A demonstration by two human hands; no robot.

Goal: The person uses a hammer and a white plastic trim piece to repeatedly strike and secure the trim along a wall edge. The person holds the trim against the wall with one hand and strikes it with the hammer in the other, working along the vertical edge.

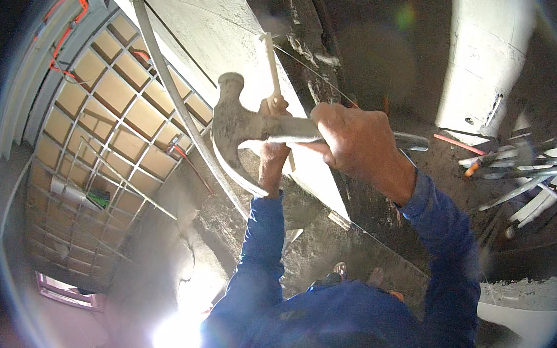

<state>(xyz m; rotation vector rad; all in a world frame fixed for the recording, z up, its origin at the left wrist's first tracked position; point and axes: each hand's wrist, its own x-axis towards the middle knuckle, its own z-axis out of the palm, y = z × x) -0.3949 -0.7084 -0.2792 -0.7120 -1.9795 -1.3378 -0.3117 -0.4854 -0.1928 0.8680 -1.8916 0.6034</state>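
Observation:
My right hand [358, 147] is wrapped round the handle of a claw hammer [231, 118], which is raised close in front of me. Its head points left and its curved claw hangs downward. Behind the hammer, my left hand [272, 158] reaches up, partly covered by the handle. Its fingers are closed on a thin pale stick [272, 66] that stands up against a white board-like surface [226, 29]. The stick's lower part is hidden. A thin string [309, 65] runs slantwise past the stick's upper end.
A long grey pole [170, 86] slants down on the left, beside a metal grid with tan panels [116, 90]. Several metal strips [537, 175] lie heaped at the right. A bright lamp [177, 335] glares at the lower left. My feet [340, 269] show below on rough grey ground.

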